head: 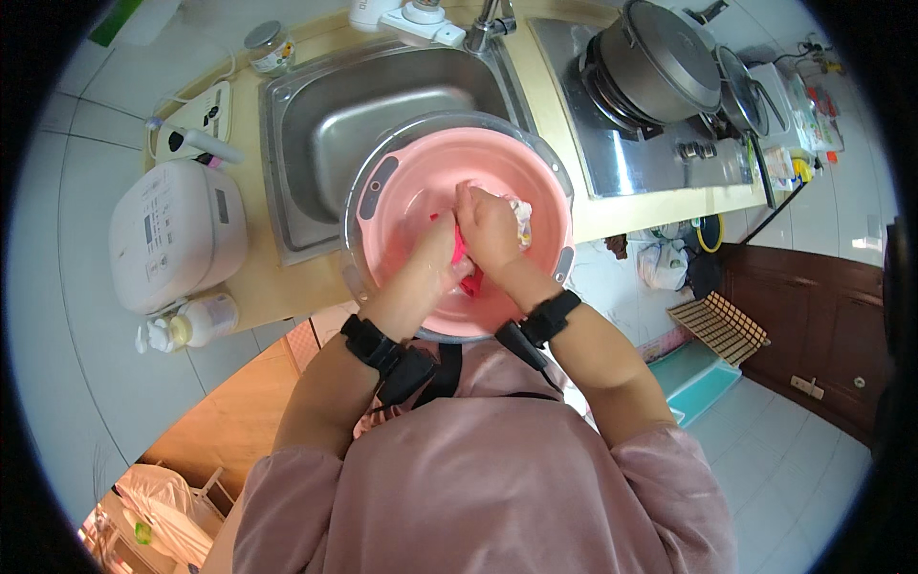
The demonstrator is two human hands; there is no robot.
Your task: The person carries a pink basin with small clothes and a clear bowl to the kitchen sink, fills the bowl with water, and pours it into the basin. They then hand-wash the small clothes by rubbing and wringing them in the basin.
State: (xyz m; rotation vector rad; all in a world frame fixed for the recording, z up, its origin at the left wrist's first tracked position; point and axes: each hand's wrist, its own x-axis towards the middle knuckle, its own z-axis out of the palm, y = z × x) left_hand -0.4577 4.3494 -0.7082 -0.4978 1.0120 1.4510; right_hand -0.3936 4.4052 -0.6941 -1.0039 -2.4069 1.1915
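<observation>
A pink plastic basin (459, 147) with grey handle grips sits inside a larger clear-grey basin (349, 215), in front of my body. Both hands are down inside the pink one, close against each other. My left hand (439, 251) is closed around a wet red cloth (470, 284), which shows below and between the hands. Pressed beside it, my right hand (489, 221) is curled over the cloth, its fingertips partly hidden. A white patterned piece of fabric (523, 221) sticks out past my right hand; whether it belongs to the red cloth, I cannot tell.
Behind the basins lies a stainless-steel sink (308, 129) with a faucet (488, 29). Left on the counter stand a white rice cooker (172, 233), a pump bottle (208, 319) and a glass jar (271, 54). Right, a grey pot (652, 68) rests on the gas stove (631, 161).
</observation>
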